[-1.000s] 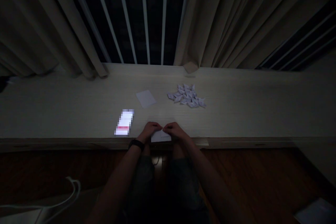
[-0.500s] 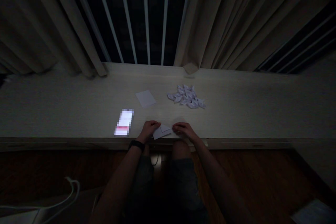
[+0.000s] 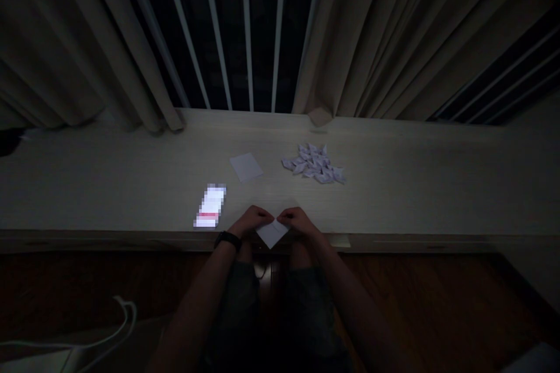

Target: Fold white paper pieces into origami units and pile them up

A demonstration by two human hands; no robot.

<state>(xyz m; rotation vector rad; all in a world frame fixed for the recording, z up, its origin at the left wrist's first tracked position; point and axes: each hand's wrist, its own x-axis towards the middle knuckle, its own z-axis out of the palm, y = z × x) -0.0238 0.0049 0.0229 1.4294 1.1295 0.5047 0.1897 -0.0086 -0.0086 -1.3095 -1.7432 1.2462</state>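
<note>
A partly folded sheet of white paper (image 3: 272, 235) is held at the front edge of the pale ledge, one corner pointing toward me. My left hand (image 3: 254, 218), with a dark band on its wrist, pinches the paper's upper left side. On the upper right side, my right hand (image 3: 297, 220) pinches it too, the two sets of fingertips nearly meeting. Farther back lies a flat square of white paper (image 3: 246, 167). To its right is a pile of small folded paper pieces (image 3: 314, 163).
A lit phone (image 3: 210, 206), its screen blurred out, lies left of my hands. Behind the ledge (image 3: 415, 186) hang beige curtains (image 3: 350, 41) beside a dark barred window. My legs are under the front edge. A white cable (image 3: 126, 306) runs at lower left.
My right hand has come in from beside the paper and now grips it. The paper has turned so a corner points toward me, and it sits slightly nearer to me.
</note>
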